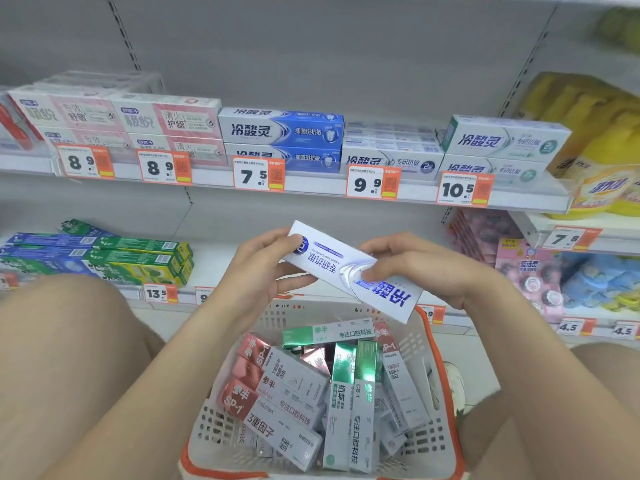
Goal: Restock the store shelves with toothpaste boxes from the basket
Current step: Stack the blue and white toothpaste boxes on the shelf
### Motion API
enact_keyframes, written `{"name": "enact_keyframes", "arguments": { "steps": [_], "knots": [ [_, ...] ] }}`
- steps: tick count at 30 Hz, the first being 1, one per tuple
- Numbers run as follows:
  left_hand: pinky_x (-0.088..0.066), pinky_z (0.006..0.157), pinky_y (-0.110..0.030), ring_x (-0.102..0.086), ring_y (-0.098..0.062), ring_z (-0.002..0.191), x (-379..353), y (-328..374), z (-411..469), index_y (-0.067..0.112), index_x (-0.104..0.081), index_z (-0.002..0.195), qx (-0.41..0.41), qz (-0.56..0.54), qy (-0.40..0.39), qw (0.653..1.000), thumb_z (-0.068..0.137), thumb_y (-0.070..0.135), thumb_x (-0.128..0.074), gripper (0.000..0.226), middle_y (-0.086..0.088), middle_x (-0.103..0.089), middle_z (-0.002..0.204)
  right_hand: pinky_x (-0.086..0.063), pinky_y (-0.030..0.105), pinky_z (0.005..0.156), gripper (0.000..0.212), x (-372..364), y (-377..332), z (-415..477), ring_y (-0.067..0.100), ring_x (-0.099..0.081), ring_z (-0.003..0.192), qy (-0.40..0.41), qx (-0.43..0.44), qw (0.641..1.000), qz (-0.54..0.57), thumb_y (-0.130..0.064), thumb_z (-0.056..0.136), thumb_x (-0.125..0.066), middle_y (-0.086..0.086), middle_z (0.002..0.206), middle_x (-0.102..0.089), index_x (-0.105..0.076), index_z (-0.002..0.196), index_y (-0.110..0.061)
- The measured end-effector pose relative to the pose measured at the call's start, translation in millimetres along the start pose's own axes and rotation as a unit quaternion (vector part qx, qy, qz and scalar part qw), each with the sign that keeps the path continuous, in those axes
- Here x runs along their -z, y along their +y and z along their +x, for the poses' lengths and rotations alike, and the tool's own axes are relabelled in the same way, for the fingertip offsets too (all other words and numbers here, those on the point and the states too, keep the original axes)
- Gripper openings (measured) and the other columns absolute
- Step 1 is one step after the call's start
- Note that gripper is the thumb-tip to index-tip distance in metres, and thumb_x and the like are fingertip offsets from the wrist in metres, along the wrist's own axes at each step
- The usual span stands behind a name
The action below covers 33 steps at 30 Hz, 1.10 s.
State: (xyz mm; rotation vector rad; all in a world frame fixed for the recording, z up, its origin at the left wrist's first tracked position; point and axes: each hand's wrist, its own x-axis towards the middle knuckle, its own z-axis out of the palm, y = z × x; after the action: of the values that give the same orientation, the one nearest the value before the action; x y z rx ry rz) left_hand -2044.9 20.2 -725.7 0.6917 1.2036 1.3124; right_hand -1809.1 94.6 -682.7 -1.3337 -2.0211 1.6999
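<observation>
A white toothpaste box with blue lettering [332,266] is held upside down and tilted above the basket. My left hand [259,268] grips its upper left end, thumb on top. My right hand [422,268] grips its lower right part, fingers curled over the front. Below them a white basket with an orange rim [446,403] holds several toothpaste boxes [294,393], red, green and grey-white. On the upper shelf [311,188], matching white boxes [391,161] lie stacked behind the 9.9 price tag [372,183].
The upper shelf also carries pink-white, blue and green-white toothpaste boxes behind price tags. Green and blue boxes [131,258] lie on the lower shelf at left. Yellow bottles [602,168] and pink packets [526,271] fill the right bay. My knees flank the basket.
</observation>
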Motion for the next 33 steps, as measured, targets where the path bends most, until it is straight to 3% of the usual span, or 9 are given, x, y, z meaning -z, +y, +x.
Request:
{"name": "enact_keyframes", "arguments": {
  "steps": [5,11,14,17,20,22,24,28,33],
  "knots": [
    [-0.060,0.099,-0.044,-0.073,-0.033,0.115,-15,1,4,0.007,-0.056,0.136,-0.036,-0.088,0.000,0.995,0.096,0.010,-0.072,0.043,-0.020,-0.074,0.123,-0.056,0.037,0.080,0.029,-2,-11,4,0.021,-0.075,0.082,0.067,0.041,0.997,0.007,-0.024,0.097,-0.074,0.011,0.097,-0.080,-0.066,0.124,-0.020],
    [-0.057,0.103,-0.052,-0.075,-0.027,0.109,-40,0,0,0.020,-0.068,0.128,-0.041,0.088,-0.066,0.993,0.089,0.026,-0.082,0.042,-0.005,-0.077,0.118,-0.055,0.056,0.103,0.047,-7,-21,17,0.037,-0.074,0.109,0.130,0.098,0.937,0.310,-0.005,0.094,-0.073,0.019,0.119,-0.075,-0.051,0.135,0.000],
    [-0.060,0.085,-0.033,-0.073,-0.012,0.091,-43,19,10,0.034,-0.068,0.123,-0.153,0.268,-0.029,0.951,0.093,0.031,-0.079,0.032,0.009,-0.076,0.106,-0.052,0.052,0.107,0.069,7,-20,17,0.018,-0.072,0.112,0.243,0.105,0.944,0.196,-0.020,0.075,-0.090,0.000,0.117,-0.076,-0.054,0.134,-0.019],
    [-0.051,0.090,-0.028,-0.059,-0.010,0.100,-44,43,32,0.035,-0.063,0.131,-0.274,0.467,-0.012,0.841,0.092,0.038,-0.078,0.042,0.011,-0.067,0.111,-0.055,0.038,0.100,0.099,28,-27,11,0.010,-0.071,0.106,0.350,0.144,0.913,0.151,-0.013,0.078,-0.088,-0.006,0.128,-0.064,-0.030,0.154,-0.039],
    [-0.033,0.091,-0.004,-0.044,-0.002,0.101,-56,73,50,0.032,-0.056,0.141,-0.329,0.549,-0.025,0.768,0.094,0.037,-0.076,0.051,0.007,-0.051,0.117,-0.051,0.024,0.093,0.078,54,-28,12,0.010,-0.060,0.104,0.406,0.207,0.885,-0.093,-0.015,0.085,-0.075,-0.005,0.129,-0.057,-0.041,0.150,-0.041],
    [-0.037,0.088,-0.009,-0.044,0.002,0.098,-69,95,63,0.034,-0.056,0.137,-0.352,0.556,-0.020,0.753,0.094,0.036,-0.076,0.047,0.009,-0.049,0.117,-0.039,0.012,0.094,0.064,70,-28,18,0.010,-0.048,0.105,0.430,0.226,0.850,-0.203,-0.024,0.088,-0.074,-0.001,0.124,-0.054,-0.049,0.145,-0.038],
    [-0.041,0.086,-0.023,-0.049,-0.005,0.103,-82,113,79,0.029,-0.056,0.132,-0.385,0.540,0.018,0.748,0.092,0.032,-0.079,0.046,0.009,-0.055,0.119,-0.039,0.024,0.097,0.057,89,-29,27,0.017,-0.047,0.108,0.460,0.225,0.822,-0.250,-0.032,0.092,-0.073,0.000,0.120,-0.053,-0.048,0.143,-0.038],
    [-0.036,0.085,-0.024,-0.054,-0.016,0.108,-102,137,115,0.022,-0.057,0.127,-0.405,0.504,0.083,0.759,0.086,0.032,-0.086,0.051,0.008,-0.061,0.118,-0.045,0.048,0.103,0.052,125,-38,56,0.028,-0.054,0.115,0.491,0.233,0.791,-0.280,-0.030,0.099,-0.068,0.005,0.131,-0.046,-0.048,0.146,-0.036],
    [-0.043,0.094,-0.033,-0.056,-0.020,0.112,-99,150,153,0.026,-0.060,0.132,-0.414,0.518,0.083,0.744,0.090,0.039,-0.081,0.049,0.003,-0.066,0.123,-0.027,0.047,0.101,0.043,150,-39,89,0.034,-0.044,0.118,0.530,0.185,0.709,-0.427,-0.042,0.105,-0.056,0.007,0.133,-0.053,-0.049,0.147,-0.036]
  ]
}}
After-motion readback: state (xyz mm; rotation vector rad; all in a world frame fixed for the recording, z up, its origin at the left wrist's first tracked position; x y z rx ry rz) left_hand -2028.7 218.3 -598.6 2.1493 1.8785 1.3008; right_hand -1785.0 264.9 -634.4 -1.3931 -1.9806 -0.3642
